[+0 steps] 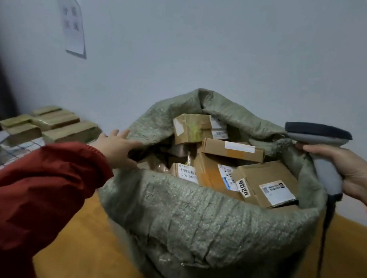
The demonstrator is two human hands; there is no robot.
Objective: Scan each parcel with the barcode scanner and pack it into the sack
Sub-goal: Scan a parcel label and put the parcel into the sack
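Sack (pixel 193 217) of green woven cloth stands open on an orange surface (pixel 85 241), filled to the mouth with labelled cardboard parcels (pixel 268 175). Left hand (pixel 117 148), in a red sleeve (pixel 29 187), rests with straight, spread fingers on the sack's left rim. Right hand (pixel 352 173) grips the handle of a grey scanner (pixel 320 137) just beside the right rim, its head pointing left, its cable (pixel 325 229) hanging down. A stack (pixel 53 123) of wrapped packets sits well to the left, by the wall
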